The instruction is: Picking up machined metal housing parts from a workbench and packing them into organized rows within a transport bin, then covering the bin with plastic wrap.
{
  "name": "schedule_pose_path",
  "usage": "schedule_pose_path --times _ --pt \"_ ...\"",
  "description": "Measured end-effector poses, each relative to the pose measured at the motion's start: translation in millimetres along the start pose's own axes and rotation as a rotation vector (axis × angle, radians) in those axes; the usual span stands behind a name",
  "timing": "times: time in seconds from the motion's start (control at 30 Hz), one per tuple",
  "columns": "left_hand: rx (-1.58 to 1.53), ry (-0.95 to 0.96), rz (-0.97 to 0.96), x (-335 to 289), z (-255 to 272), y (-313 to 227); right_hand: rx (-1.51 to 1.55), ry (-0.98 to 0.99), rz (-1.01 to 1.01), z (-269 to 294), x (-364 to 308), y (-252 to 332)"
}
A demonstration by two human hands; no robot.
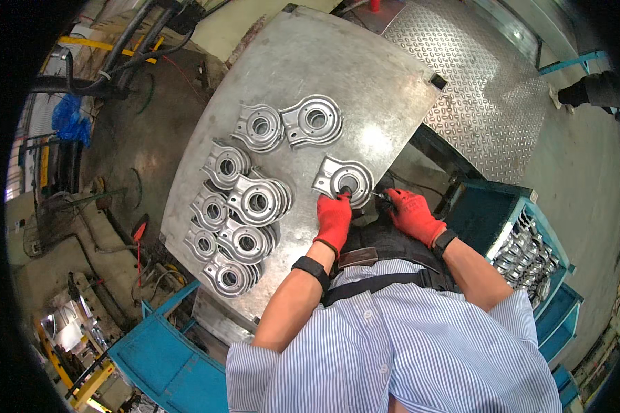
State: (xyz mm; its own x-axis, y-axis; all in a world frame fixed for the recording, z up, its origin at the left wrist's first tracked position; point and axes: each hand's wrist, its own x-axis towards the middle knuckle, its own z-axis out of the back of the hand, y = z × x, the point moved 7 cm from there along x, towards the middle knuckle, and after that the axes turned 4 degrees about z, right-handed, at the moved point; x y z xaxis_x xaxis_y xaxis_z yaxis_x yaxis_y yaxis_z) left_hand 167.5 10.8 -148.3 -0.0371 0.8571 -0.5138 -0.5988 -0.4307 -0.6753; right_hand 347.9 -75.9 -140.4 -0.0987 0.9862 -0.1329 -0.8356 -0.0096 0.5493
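Bracket [328, 173] of silvery metal, with a round ring and a flat tab, lies face up near the right edge of a bare metal table [365, 58], close to the person's body. Its tab points left; its ring is toward the near right. The left hand [333, 219], in a red glove, holds the near side of the ring, fingers closed on it, with a dark fingertip over the central opening. The right hand [412, 210], also red-gloved, is just to the right of the ring, its fingers curled and pinched around a slim item [380, 195] that points left toward the bracket; it is too small to tell what it is.

To the left, similar brackets [271, 193] stand in overlapping stacks along the left part of the table, running from the near edge toward the middle. Two more groups sit farther away, side by side.

Dark bands circle both wrists, and the person wears a striped shirt [406, 344] and a dark belt. At the near right, a blue bin [573, 268] holds many small shiny metal pieces [523, 256]. A blue tray [162, 354] is at the near left, below the table's corner. Beyond the table's right side lies patterned metal plate [468, 62], and a crumpled blue bag [69, 118] shows at the far left.
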Motion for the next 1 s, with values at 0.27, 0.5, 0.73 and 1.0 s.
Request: schedule_pose_path --times 0.27,0.5,0.73,1.0 --pt "-0.113 -0.018 -0.044 7 -6 17 0.028 0.043 -0.025 2 1 5" --pt "0.004 -0.028 0.014 3 -2 9 0.067 0.112 -0.054 0 0 1" --pt "0.097 -0.066 -0.027 14 -7 31 0.045 -0.004 0.022 -1 -2 4" --pt "-0.017 -0.022 -0.068 4 -1 12 0.043 0.031 -0.027 1 -2 0"
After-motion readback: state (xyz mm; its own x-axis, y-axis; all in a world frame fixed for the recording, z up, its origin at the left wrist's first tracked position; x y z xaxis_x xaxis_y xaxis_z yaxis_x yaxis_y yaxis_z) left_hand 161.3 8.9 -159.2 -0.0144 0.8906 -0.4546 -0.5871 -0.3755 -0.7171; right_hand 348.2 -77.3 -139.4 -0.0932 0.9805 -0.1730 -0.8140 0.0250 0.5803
